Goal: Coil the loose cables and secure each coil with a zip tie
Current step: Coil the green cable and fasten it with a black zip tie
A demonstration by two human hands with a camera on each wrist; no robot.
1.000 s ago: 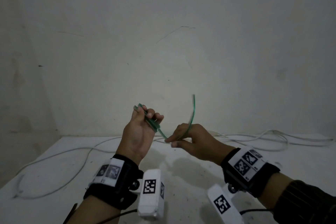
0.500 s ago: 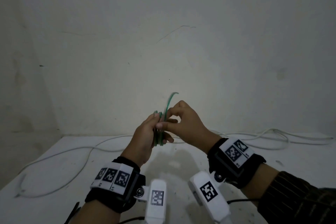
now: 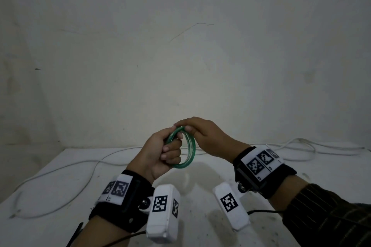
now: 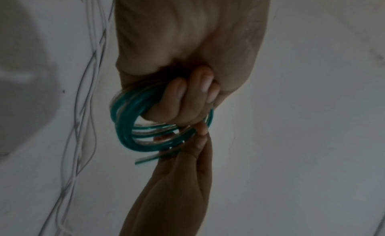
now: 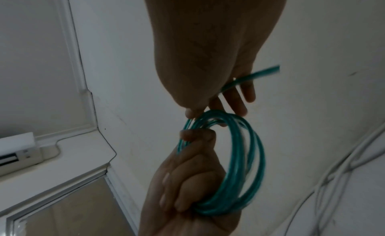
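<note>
The left hand [image 3: 160, 154] grips the green cable coil [image 3: 189, 146] in curled fingers above the bench [image 3: 60, 186], while the right hand [image 3: 202, 132] pinches the coil's top, free end protruding.

Coil [image 3: 185, 149] between hands, above table [image 3: 200, 196].

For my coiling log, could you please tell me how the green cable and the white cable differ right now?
1. The green cable is wound into a small coil of several loops; the white cable sprawls loose.
2. The green cable is held in the air by the left hand and right hand; the white cable lies untouched on the table.
3. Colour: translucent green against white.

Neither shows a zip tie.
</note>
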